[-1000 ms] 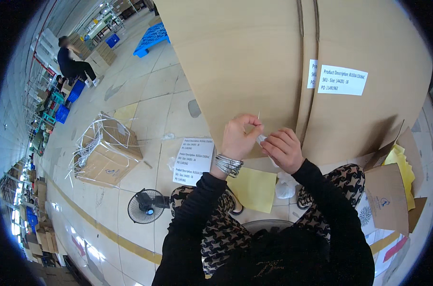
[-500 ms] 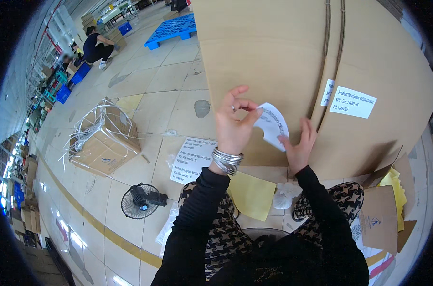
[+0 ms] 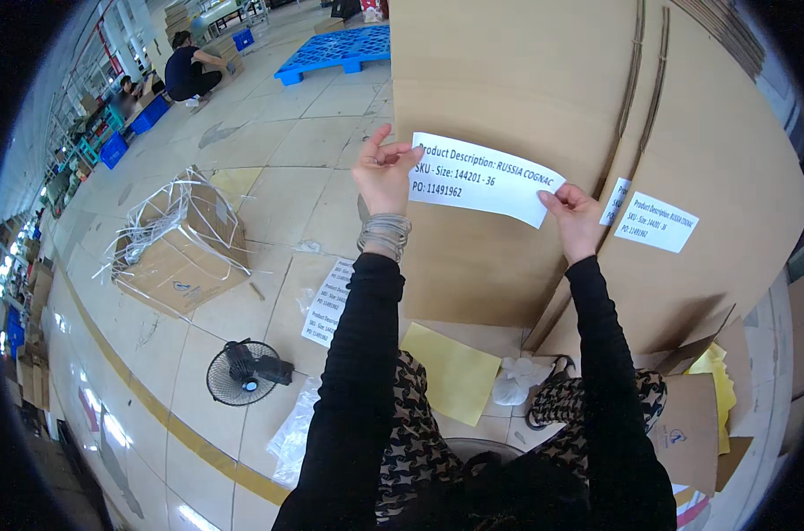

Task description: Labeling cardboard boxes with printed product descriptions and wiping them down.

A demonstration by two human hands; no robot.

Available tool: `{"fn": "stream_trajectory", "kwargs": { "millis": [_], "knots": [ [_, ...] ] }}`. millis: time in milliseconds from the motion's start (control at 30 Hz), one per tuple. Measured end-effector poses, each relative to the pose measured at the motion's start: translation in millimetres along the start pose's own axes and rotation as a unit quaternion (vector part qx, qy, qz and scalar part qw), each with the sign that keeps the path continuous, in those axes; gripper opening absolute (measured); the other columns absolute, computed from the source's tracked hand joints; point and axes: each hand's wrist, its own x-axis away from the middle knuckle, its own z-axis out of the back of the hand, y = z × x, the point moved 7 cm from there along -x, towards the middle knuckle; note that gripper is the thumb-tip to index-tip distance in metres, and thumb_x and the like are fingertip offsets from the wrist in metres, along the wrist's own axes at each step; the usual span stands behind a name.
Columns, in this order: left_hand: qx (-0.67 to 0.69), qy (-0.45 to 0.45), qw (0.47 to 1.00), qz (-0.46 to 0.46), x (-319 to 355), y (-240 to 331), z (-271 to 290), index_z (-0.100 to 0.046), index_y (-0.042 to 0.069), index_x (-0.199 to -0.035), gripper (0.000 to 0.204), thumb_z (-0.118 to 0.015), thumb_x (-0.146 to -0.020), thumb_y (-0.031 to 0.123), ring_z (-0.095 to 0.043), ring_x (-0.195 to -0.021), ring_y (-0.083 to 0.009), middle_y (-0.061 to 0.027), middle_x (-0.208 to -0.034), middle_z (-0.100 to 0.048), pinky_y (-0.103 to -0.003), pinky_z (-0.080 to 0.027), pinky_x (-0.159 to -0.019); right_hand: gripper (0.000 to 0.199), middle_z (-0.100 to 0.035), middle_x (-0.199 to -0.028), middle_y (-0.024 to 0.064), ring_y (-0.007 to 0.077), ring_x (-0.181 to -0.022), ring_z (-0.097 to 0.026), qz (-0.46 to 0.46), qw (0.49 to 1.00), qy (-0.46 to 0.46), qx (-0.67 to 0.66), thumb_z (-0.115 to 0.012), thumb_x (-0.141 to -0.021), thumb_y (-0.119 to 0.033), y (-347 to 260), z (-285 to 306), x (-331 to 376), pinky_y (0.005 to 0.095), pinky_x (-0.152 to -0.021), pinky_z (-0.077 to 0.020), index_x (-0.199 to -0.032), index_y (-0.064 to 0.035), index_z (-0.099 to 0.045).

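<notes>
A white printed label (image 3: pixel 486 179) is stretched flat between both hands, against the face of a large upright brown cardboard sheet (image 3: pixel 499 80). My left hand (image 3: pixel 383 172), with silver bangles on the wrist, pinches the label's left end. My right hand (image 3: pixel 575 219) pinches its lower right corner. To the right stands a second cardboard sheet (image 3: pixel 730 168) with a smaller white label (image 3: pixel 655 222) stuck on it.
On the tiled floor lie a sheet of white labels (image 3: pixel 331 301), a yellow backing paper (image 3: pixel 451 372), a small black fan (image 3: pixel 243 372) and a strapped cardboard box (image 3: pixel 179 248). A blue pallet (image 3: pixel 336 51) and a crouching person (image 3: pixel 189 71) are at the back left.
The label was small and curled between my hands; now it is pulled out flat and held wide against the cardboard. Both hands have moved apart and upward.
</notes>
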Motion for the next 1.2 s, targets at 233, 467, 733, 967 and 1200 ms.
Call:
{"fn": "stream_trajectory", "kwargs": {
  "millis": [233,467,733,967,1200],
  "knots": [
    [-0.02,0.046,0.998,-0.031,-27.5,-50.1,14.1,-0.051,-0.004,-0.116,0.055,-0.07,-0.064,-0.004,-0.056,-0.063,-0.0076,-0.0031,-0.071,-0.063,-0.023,-0.045,-0.062,0.046,-0.061,-0.062,0.008,0.0107,-0.057,-0.055,0.069,0.994,0.062,0.058,-0.073,-0.065,-0.004,-9.6,-27.0,-37.2,0.0233,-0.054,-0.0422,-0.104,0.0,-0.046],
    [-0.02,0.052,0.998,-0.028,-37.9,-61.9,9.4,-0.045,-0.006,-0.12,0.058,-0.068,-0.067,-0.007,-0.056,-0.065,-0.0071,-0.0055,-0.075,-0.064,-0.021,-0.046,-0.063,0.04,-0.059,-0.061,0.0064,0.0123,-0.057,-0.055,0.045,0.987,0.118,0.095,-0.072,-0.065,-0.004,6.5,-34.2,-46.5,0.025,-0.055,-0.0421,-0.092,-0.0031,-0.042],
    [-0.029,0.087,0.995,-0.038,-38.3,-61.1,7.0,-0.051,-0.003,-0.117,0.056,-0.069,-0.064,-0.006,-0.053,-0.06,-0.0055,-0.0032,-0.07,-0.064,-0.021,-0.044,-0.057,0.038,-0.061,-0.063,0.0073,0.0141,-0.057,-0.055,0.05,0.98,0.146,0.123,-0.073,-0.065,-0.008,10.9,-34.0,-49.0,0.0272,-0.056,-0.0432,-0.089,-0.0035,-0.045],
    [-0.038,0.109,0.993,-0.023,-37.1,-59.6,7.2,-0.052,-0.003,-0.116,0.056,-0.069,-0.063,-0.006,-0.051,-0.057,-0.0055,-0.0029,-0.069,-0.063,-0.021,-0.043,-0.055,0.038,-0.061,-0.064,0.007,0.0144,-0.057,-0.056,0.048,0.977,0.157,0.134,-0.073,-0.064,-0.007,7.6,-34.7,-44.8,0.0275,-0.058,-0.0438,-0.089,-0.0038,-0.045],
    [-0.051,0.089,0.994,-0.026,-37.3,-57.7,6.0,-0.047,-0.007,-0.118,0.059,-0.068,-0.064,-0.007,-0.056,-0.063,-0.0077,-0.0051,-0.072,-0.063,-0.021,-0.045,-0.06,0.04,-0.061,-0.064,0.0072,0.0144,-0.058,-0.056,0.057,0.978,0.164,0.119,-0.074,-0.064,-0.008,9.9,-33.6,-46.6,0.0274,-0.058,-0.0438,-0.091,-0.0037,-0.044]
  ]
}}
